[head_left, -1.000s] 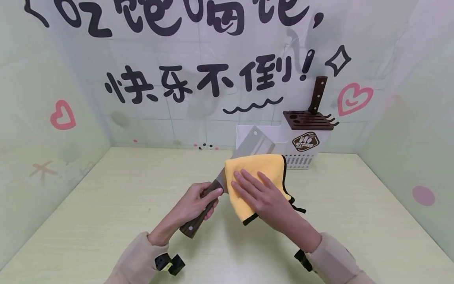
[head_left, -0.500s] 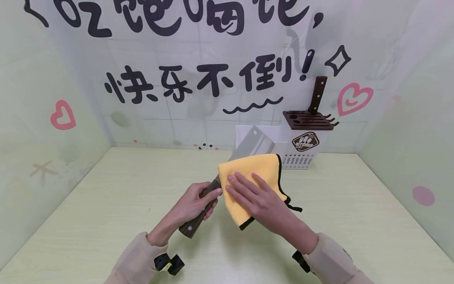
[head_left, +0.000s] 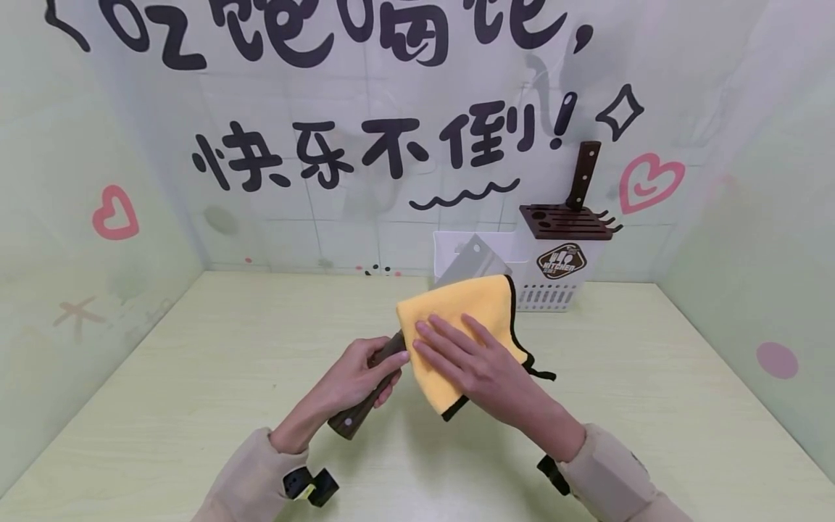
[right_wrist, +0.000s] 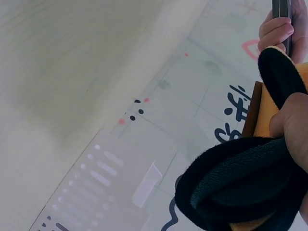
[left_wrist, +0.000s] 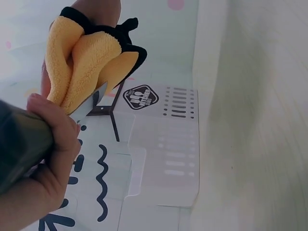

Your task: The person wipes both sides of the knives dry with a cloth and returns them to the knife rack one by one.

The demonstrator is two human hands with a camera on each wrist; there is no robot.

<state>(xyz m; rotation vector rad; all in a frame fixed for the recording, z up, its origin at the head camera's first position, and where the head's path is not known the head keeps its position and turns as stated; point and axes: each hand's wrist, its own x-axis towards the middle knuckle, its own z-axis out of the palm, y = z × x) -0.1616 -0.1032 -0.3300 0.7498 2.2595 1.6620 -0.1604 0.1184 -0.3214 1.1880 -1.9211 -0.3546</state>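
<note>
In the head view my left hand (head_left: 365, 371) grips the dark wooden handle of a cleaver (head_left: 475, 262), held tilted with its blade up and to the right. A yellow cloth (head_left: 459, 297) with black edging lies over most of the blade; only the far end shows. My right hand (head_left: 485, 371) holds this cloth against the blade, fingers stretched across the top. From the right wrist, the thumb (right_wrist: 294, 122) is seen on the cloth's dark underside (right_wrist: 240, 180). The left wrist view shows the cloth (left_wrist: 94, 55) folded about the blade, close to my left fingers.
Behind the cleaver, a white holder (head_left: 561, 279) with a perforated lower part stands against the back wall. Its brown slotted top (head_left: 567, 223) carries another dark-handled knife (head_left: 585, 174). Walls enclose the pale wooden table (head_left: 196, 377) at the back and both sides.
My right hand and the cloth have slid left along the blade towards the handle, then slightly up. The cleaver's tip has shifted a little right. My left hand keeps its grip.
</note>
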